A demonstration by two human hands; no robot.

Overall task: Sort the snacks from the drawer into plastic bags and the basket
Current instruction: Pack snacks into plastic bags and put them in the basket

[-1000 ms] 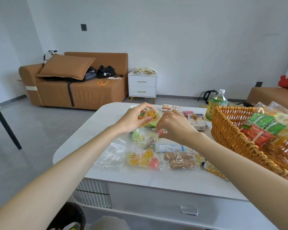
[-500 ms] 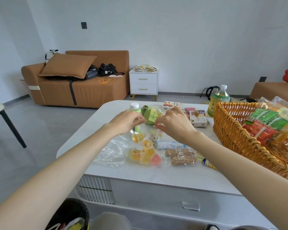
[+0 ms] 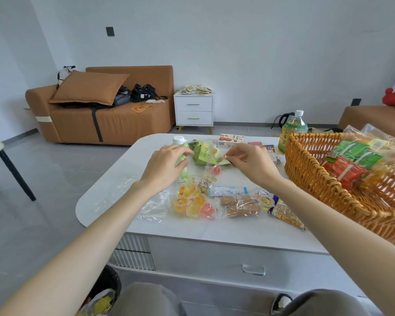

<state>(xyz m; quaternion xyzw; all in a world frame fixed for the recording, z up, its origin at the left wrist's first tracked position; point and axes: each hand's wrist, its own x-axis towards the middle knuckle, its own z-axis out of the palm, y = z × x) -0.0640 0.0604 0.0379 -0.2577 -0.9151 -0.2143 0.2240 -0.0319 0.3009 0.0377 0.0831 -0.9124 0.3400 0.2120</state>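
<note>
A clear plastic bag (image 3: 203,155) with green packets and jelly cups inside lies at the far middle of the white table (image 3: 114,183). My left hand (image 3: 167,166) pinches its left edge and my right hand (image 3: 249,164) pinches its right edge. A red jelly cup (image 3: 216,170) sits just in front of that bag. Nearer me lie a clear bag of orange and pink jelly cups (image 3: 192,201), a bag of brown biscuits (image 3: 240,205), a blue wrapped bar (image 3: 228,191) and a yellow-blue snack packet (image 3: 283,212). The wicker basket (image 3: 324,185) at the right holds green and red packets.
A small green bottle with a white cap (image 3: 179,141) stands behind my left hand. A biscuit box (image 3: 230,140) and a large green drink bottle (image 3: 293,128) stand at the table's far side. The drawer front (image 3: 253,267) is closed. A black bin (image 3: 105,290) stands at my left knee.
Both hands came down from mid-air, bringing the bag with the green packets down onto the table. The orange jelly cup my left hand held is no longer in it.
</note>
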